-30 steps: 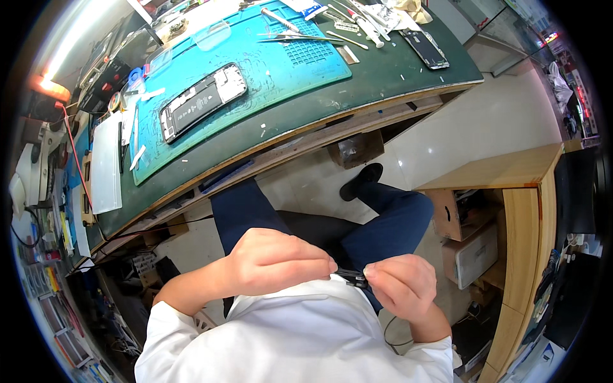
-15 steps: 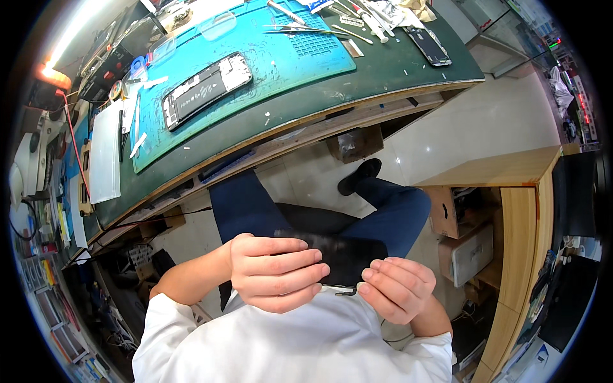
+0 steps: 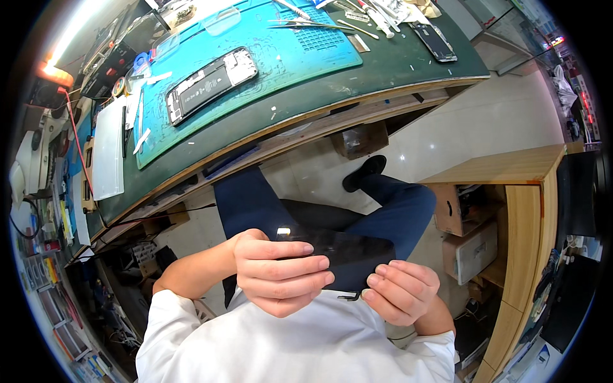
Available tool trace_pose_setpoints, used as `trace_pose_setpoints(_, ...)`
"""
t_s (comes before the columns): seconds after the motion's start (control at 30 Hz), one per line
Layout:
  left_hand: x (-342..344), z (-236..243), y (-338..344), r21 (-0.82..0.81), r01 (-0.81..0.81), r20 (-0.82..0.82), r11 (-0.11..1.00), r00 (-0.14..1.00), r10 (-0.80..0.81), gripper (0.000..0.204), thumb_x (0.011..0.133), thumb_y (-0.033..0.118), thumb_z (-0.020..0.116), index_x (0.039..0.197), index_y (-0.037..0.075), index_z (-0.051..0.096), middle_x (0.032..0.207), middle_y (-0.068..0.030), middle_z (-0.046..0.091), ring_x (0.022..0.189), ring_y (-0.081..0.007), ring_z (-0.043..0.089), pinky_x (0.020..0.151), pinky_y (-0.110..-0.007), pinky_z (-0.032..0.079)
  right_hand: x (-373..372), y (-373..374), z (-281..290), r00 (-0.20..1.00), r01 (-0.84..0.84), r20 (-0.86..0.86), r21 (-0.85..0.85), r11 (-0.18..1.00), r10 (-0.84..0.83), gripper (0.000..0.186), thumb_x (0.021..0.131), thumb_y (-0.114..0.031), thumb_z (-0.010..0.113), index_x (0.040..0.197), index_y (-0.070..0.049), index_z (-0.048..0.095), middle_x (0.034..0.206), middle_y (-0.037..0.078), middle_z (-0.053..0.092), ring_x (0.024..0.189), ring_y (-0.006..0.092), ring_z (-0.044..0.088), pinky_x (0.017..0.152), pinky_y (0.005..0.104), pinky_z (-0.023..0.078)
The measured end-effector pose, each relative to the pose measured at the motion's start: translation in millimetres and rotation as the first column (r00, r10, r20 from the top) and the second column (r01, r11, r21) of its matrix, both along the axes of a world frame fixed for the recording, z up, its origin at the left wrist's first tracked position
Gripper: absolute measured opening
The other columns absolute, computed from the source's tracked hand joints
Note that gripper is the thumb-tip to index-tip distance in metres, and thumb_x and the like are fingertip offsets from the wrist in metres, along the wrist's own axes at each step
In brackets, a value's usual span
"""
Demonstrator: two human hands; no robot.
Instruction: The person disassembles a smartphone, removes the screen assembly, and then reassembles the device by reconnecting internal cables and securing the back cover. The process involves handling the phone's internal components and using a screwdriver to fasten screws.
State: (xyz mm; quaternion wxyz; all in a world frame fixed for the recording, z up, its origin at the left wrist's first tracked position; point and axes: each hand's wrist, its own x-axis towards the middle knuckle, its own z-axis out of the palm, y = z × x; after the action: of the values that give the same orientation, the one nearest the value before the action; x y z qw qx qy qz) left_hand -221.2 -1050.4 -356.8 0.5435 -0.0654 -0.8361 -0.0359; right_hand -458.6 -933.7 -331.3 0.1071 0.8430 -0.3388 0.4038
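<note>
A glossy black phone screen panel (image 3: 341,258) is held over my lap, with a short dark flex cable (image 3: 348,295) at its lower edge. My left hand (image 3: 281,274) grips the panel's left end, fingers wrapped across its face. My right hand (image 3: 402,290) has its fingers curled on the right end, near the cable. On the bench, an opened phone body (image 3: 211,86) with its battery showing lies on a blue silicone mat (image 3: 300,70).
The green bench (image 3: 383,76) holds tweezers (image 3: 306,25), syringes, a second phone part (image 3: 433,41) and a plastic sheet (image 3: 108,153). A wooden cabinet (image 3: 523,249) with boxes stands at my right, a cardboard box (image 3: 361,140) under the bench. My legs are below my hands.
The dark part between my hands has turned from edge-on to show its broad glossy face. My left fingers now lie across it. The view has shifted slightly.
</note>
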Motion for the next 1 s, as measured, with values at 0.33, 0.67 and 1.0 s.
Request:
trace_pose_setpoints(0.33, -2.9, -6.9, 0.2, 0.004, 0.007, -0.055, 1.0, 0.998, -0.006, 0.011, 0.082, 0.008, 0.064, 0.086, 0.011, 0.054, 0.096, -0.0016, 0.073, 0.087, -0.0156, 0.065, 0.075, -0.03, 0.058, 1.0, -3.6, -2.5, 0.999, -0.011, 0.042, -0.009, 1.0, 0.011, 0.014, 0.081, -0.017, 0.07, 0.094, -0.012, 0.068, 0.092, 0.001, 0.071, 0.083, 0.0144, 0.067, 0.074, 0.0268, 0.057)
trace_pose_setpoints(0.67, -1.7, -8.4, -1.6, 0.023, 0.0, -0.033, 1.0, 0.999, 0.001, 0.014, 0.082, 0.007, 0.066, 0.087, 0.01, 0.053, 0.096, -0.0013, 0.072, 0.086, -0.015, 0.065, 0.076, -0.029, 0.058, 0.5, -5.1, -2.2, 0.999, -0.006, 0.04, 0.01, 1.0, 0.005, 0.014, 0.081, -0.015, 0.07, 0.095, -0.011, 0.068, 0.093, 0.002, 0.071, 0.084, 0.015, 0.068, 0.075, 0.0272, 0.058)
trace_pose_setpoints(1.0, -2.8, -7.3, -3.8, 0.041, 0.025, -0.045, 0.999, 0.999, -0.023, 0.006, 0.083, 0.003, 0.063, 0.084, 0.007, 0.058, 0.1, -0.0083, 0.072, 0.087, -0.019, 0.067, 0.078, -0.032, 0.059, 0.3, -5.0, -0.7, 0.999, -0.001, 0.044, 0.06, 0.998, -0.001, 0.016, 0.081, -0.012, 0.071, 0.096, -0.011, 0.07, 0.096, 0.003, 0.07, 0.087, 0.0159, 0.067, 0.076, 0.0283, 0.058)
